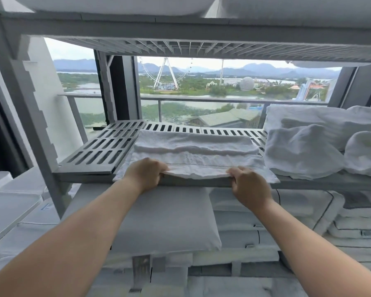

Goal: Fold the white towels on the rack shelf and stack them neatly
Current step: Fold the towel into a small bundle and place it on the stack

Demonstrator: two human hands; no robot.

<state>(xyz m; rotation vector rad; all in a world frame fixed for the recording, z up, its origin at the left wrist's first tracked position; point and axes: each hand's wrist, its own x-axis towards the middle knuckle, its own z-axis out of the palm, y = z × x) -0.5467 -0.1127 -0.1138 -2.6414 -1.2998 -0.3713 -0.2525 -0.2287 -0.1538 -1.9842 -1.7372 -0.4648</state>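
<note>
one white towel lies spread across the slatted rack shelf, centre front, with its near edge just over the shelf lip. the left hand and right hand each grip that near edge, fingers curled round the cloth. for a clean fold it seems best to lift both sides evenly, carry the edge to the far hem, line the edges up, then press the crease flat. a heap of loose towels sits just beside it on the right, cut off by the frame. the fingertips are hidden under the cloth, and how many layers the towel already has is hard to read. a pillow rests on the level below.
</note>
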